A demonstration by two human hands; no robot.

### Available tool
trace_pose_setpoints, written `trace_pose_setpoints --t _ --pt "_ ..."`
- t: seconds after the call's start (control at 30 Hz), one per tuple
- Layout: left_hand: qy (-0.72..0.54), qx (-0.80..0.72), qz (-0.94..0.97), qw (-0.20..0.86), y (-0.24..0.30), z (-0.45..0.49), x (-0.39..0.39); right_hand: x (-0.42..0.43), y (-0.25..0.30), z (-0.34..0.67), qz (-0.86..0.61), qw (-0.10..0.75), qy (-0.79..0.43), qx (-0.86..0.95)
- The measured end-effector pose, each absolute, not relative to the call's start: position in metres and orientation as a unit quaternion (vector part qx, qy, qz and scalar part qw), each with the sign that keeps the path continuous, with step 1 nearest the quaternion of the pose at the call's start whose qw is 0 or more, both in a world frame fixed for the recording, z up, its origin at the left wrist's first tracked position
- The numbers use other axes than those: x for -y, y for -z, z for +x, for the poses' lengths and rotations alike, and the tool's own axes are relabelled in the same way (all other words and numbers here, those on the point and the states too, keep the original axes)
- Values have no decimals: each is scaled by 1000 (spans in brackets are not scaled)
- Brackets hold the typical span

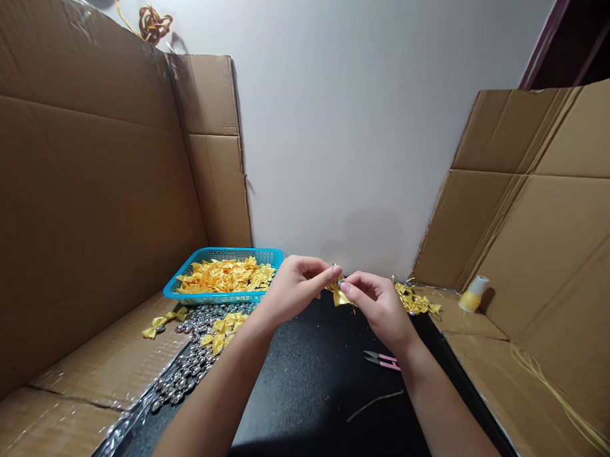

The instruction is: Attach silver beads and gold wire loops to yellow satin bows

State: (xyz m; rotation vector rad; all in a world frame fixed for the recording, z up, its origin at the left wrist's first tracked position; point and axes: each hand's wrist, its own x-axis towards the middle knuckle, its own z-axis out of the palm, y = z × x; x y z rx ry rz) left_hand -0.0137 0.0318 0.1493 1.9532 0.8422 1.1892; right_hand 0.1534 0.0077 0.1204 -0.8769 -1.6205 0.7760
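Above the far part of the black work surface (300,375), my two hands meet at a small yellow ribbon bow (340,298). My left hand (303,282) pinches its upper left side between thumb and fingers. From the right, my right hand (375,301) closes thumb and finger on the same bow. A small shiny piece shows between the fingertips, too small to make out well. Below my right hand lie thread snips (380,360) with pink handles, partly covered by my right forearm. A loose piece of yellow thread (373,405) rests nearer to me.
A blue plastic basket (170,289) full of yellow bows stands at the back left. Silver bells or beads (180,377) and loose bows (224,332) lie before it. More bows (417,301) are piled at right, near a thread spool (474,294). Cardboard walls (86,181) flank both sides.
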Motion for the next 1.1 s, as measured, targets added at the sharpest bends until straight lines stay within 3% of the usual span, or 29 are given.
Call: trace_pose_setpoints --t 0.13,0.27,0.47,0.7,0.97,1.1 --pt "-462 -288 724 424 -155 -15 -26 2 -128 155 -372 548 -280 695" --pt "-464 -272 700 469 -157 -15 -20 16 -137 155 -370 570 -148 718" --pt "-502 -283 670 468 -158 -10 -15 34 -143 152 -337 572 37 747" --pt "-509 -292 672 452 -157 -8 -11 27 -135 144 -405 501 182 743" --pt "-526 -299 682 411 -158 -10 -6 31 -138 145 -395 525 171 734" --pt "-525 -311 702 369 -157 -10 -4 29 -139 149 -405 562 13 721"
